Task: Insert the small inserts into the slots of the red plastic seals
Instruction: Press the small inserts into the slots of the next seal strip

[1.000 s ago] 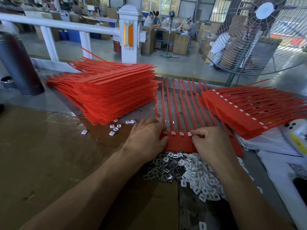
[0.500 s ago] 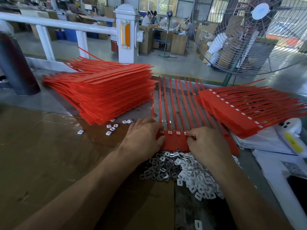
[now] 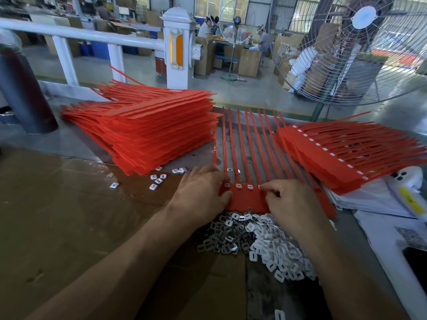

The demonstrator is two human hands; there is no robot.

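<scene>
Left hand (image 3: 203, 192) flat, fingers straight, pressing red seal strip (image 3: 245, 199) on workbench; right hand (image 3: 291, 204) curled, pinching insert (image 3: 260, 186) at slot; loose inserts (image 3: 265, 241) heaped just below strip.

Both our bare forearms reach forward to the flat red plastic seal strip (image 3: 246, 199), our left hand (image 3: 201, 192) resting on its left end with fingers laid straight, our right hand (image 3: 291, 202) curled at its right part, fingertips pinching a small white insert (image 3: 260, 187).

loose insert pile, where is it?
Head view, bottom centre: the insert pile lies just near of the red seal strip, between both forearms.
</scene>
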